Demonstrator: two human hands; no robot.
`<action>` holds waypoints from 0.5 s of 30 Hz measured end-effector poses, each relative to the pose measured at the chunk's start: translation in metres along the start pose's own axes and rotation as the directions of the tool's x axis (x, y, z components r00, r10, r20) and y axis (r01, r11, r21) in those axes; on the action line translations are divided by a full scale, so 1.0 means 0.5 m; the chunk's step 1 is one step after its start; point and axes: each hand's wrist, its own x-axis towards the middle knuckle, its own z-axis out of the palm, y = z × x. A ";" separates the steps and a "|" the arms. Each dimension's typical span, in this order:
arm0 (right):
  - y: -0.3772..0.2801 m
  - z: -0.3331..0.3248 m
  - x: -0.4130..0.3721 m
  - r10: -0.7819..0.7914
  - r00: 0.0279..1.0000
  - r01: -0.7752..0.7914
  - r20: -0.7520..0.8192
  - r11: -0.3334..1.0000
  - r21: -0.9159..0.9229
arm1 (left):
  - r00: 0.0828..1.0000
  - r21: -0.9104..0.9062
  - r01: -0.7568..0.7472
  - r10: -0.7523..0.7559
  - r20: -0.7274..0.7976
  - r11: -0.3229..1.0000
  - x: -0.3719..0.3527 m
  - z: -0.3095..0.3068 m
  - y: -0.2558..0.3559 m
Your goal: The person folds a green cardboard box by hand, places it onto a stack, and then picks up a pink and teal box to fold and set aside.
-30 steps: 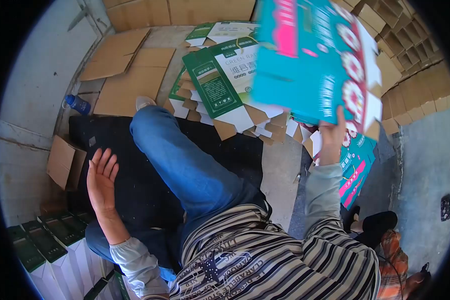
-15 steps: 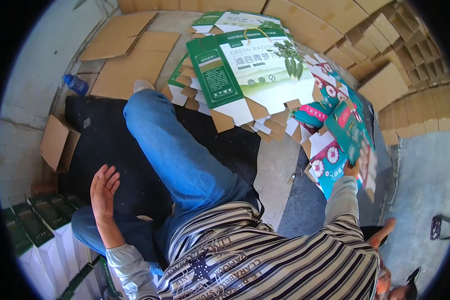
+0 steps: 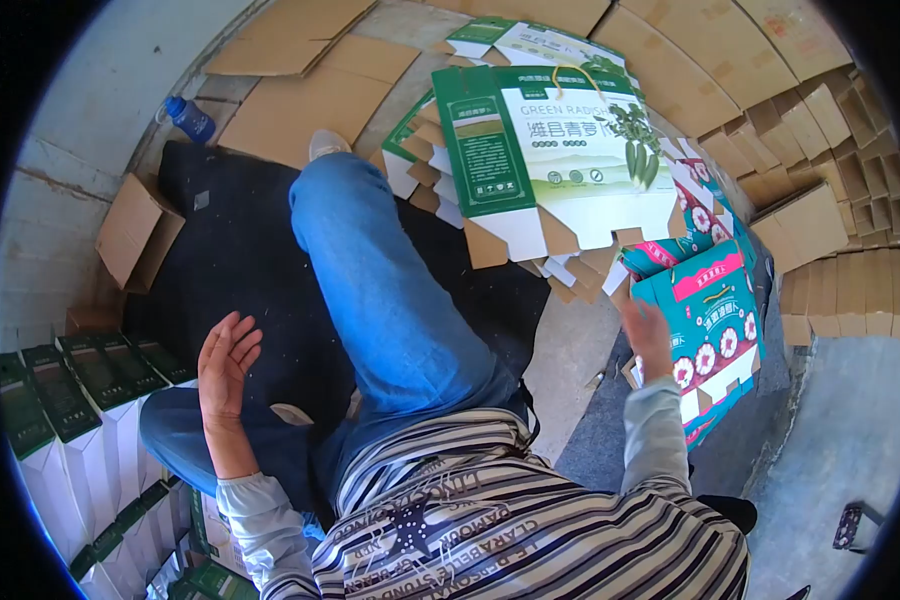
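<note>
My left hand [image 3: 232, 362] is raised palm up over the black mat, fingers loosely stretched and nothing in it. My right hand [image 3: 648, 335], blurred by motion, overlaps the left edge of a flat teal radish carton [image 3: 715, 310] with a pink band and round flower-like prints. That carton lies face up on a pile of similar teal cartons. Beyond my knee, a flat green-and-white carton [image 3: 560, 150] printed GREEN RADISH tops another pile, with a cord handle along its upper edge.
Brown cardboard sheets [image 3: 310, 110] lie at the back left near a blue bottle [image 3: 190, 118]. An open brown box [image 3: 138, 232] sits by the left wall. Green-topped white boxes [image 3: 80, 400] stand in rows at lower left. Folded brown cartons [image 3: 840, 140] are stacked at the right.
The teal carton, earlier tilted in my right hand, now lies flatter on the pile with its front showing. My right hand has shifted left along it. The view has turned slightly.
</note>
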 end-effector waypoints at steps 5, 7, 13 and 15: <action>0.184 0.446 0.018 0.238 0.971 -0.237 0.016 0.969 -0.064 | 0.997 -0.071 -0.012 0.007 -0.071 0.997 -0.022 0.006 0.008; 0.223 0.515 0.056 0.137 0.991 -0.134 -0.014 0.983 0.125 | 0.995 -0.089 -0.048 0.040 -0.093 0.995 -0.045 -0.004 0.012; 0.150 0.573 0.081 -0.109 0.986 0.118 0.124 0.990 -0.072 | 0.988 -0.236 -0.125 0.098 -0.122 0.964 -0.094 -0.039 0.000; 0.086 0.581 0.099 -0.092 0.980 0.126 0.176 0.973 -0.194 | 0.987 -0.274 -0.143 0.118 -0.106 0.951 -0.101 -0.053 -0.002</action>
